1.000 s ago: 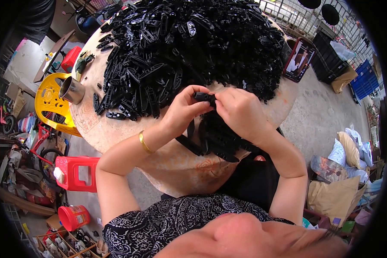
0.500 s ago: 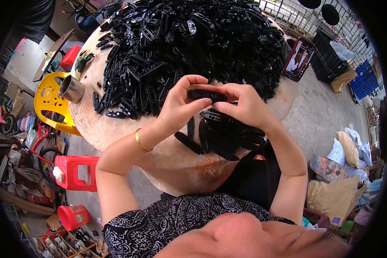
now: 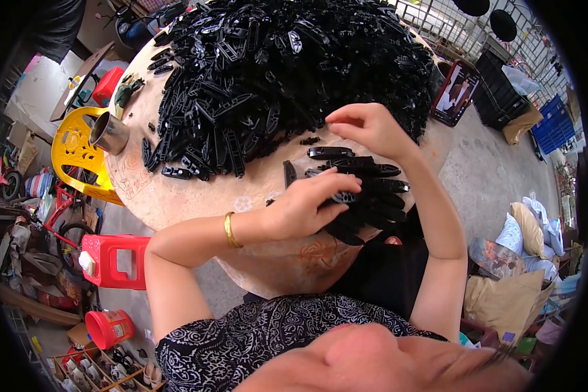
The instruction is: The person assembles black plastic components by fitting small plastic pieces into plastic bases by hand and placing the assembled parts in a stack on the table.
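Observation:
A large heap of black plastic parts (image 3: 242,78), long and narrow with pointed ends, covers most of the round table (image 3: 196,199). By its near edge lies a smaller pile of black pieces (image 3: 382,202). My left hand (image 3: 307,204), with a gold bangle on the wrist, is over this pile, thumb and fingers closed about a shiny black plastic part (image 3: 344,196). My right hand (image 3: 372,132) is at the heap's near right edge, fingertips pinched together; whatever they hold is too small to make out. A tiny dark piece (image 3: 310,140) lies between heap and pile.
A metal cup (image 3: 110,134) stands at the table's left edge, beside a yellow chair (image 3: 78,153). A phone (image 3: 455,93) leans upright at the right edge. A red stool (image 3: 114,261) and red bucket (image 3: 110,328) are on the left floor; bags (image 3: 509,297) lie right.
My hands have moved apart from the black part they held together. The left came down and nearer onto the small pile; the right shifted up to the heap's edge.

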Motion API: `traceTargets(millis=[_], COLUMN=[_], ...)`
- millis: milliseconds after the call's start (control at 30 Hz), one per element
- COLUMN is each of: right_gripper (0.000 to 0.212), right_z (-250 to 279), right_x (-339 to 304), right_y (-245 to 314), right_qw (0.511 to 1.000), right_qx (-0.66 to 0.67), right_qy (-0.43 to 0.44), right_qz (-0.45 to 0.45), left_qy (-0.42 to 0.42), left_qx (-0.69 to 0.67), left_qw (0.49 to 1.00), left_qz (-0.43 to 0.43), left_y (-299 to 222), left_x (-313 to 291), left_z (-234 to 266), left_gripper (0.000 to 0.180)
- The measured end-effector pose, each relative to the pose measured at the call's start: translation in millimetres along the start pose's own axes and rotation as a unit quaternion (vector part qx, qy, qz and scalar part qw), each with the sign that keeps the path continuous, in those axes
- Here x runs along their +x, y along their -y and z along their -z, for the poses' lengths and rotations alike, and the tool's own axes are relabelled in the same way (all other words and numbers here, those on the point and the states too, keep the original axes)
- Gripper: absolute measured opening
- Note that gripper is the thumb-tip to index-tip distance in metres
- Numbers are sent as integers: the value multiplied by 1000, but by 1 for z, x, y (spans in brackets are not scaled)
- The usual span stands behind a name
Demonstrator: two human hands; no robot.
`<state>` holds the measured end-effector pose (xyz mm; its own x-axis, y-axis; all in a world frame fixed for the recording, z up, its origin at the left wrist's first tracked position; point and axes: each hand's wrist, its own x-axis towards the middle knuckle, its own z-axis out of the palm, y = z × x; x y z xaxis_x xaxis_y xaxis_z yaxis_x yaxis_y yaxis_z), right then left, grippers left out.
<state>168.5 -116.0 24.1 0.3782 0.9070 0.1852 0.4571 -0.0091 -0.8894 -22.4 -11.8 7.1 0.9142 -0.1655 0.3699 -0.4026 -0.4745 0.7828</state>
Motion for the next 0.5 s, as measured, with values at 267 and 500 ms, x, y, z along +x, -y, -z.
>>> traceTargets(millis=[267,500], right_gripper=[25,15], right_z=[-32,-36], right_x=[33,10], right_y=[-17,-10], right_qw=[958,951], right_qx=[-269,-300], right_qy=[84,-2], right_qz=[47,72], left_qy=[-159,-85], left_qx=[404,596], left_qw=[901,780], left_qz=[-8,169], left_y=[22,45], left_x=[15,19], left_z=[49,74], left_gripper=[30,32])
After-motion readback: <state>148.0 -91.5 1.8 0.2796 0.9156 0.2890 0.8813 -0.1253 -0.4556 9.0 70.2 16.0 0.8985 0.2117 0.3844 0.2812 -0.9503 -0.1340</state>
